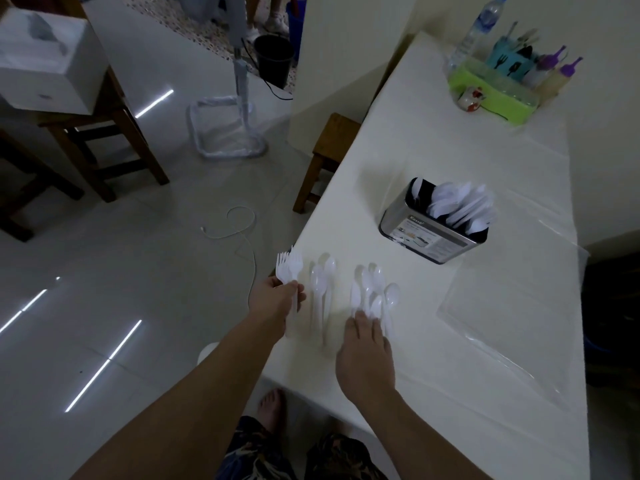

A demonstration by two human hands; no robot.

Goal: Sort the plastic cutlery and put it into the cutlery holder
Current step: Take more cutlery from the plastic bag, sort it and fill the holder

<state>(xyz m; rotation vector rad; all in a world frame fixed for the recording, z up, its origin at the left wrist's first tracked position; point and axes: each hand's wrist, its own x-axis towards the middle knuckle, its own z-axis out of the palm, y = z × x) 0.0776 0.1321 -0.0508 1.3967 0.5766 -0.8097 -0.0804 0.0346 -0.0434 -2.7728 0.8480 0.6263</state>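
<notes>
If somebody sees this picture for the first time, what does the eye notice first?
First, the left hand holding a bunch of white forks at the table edge. Beside it, the right hand touches loose white spoons. Farther back stands the metal cutlery holder, already holding white cutlery.

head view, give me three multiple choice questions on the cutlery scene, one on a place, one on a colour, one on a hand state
1. Where does the cutlery holder stand?
A. on the floor
B. on the white table, beyond the loose spoons
C. on the wooden stool

2. What colour is the tray at the table's far end?
A. red
B. black
C. green

3. What is the left hand doing?
A. gripping a bunch of forks
B. lying flat and empty
C. holding a bottle

Answers:
1 B, the holder sits on the tabletop past the spoons.
2 C, the green tray shows there.
3 A, fork tines stick out above its curled fingers.
</notes>
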